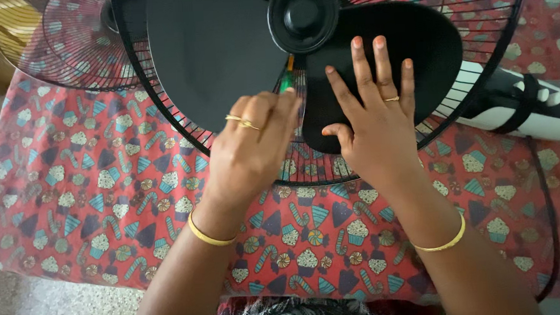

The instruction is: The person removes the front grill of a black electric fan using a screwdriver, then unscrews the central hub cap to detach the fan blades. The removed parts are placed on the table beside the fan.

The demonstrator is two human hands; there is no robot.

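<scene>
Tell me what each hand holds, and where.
Left hand pinches a green-handled tool at its handle end. Right hand holds nothing; it lies flat on a black fan blade.

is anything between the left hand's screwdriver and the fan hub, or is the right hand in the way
Nothing visible blocks it. The left hand holds the green-handled screwdriver, which points up through the gap between the two black blades toward the hub. The right hand lies flat on the right blade, beside that gap, not across it.
</scene>
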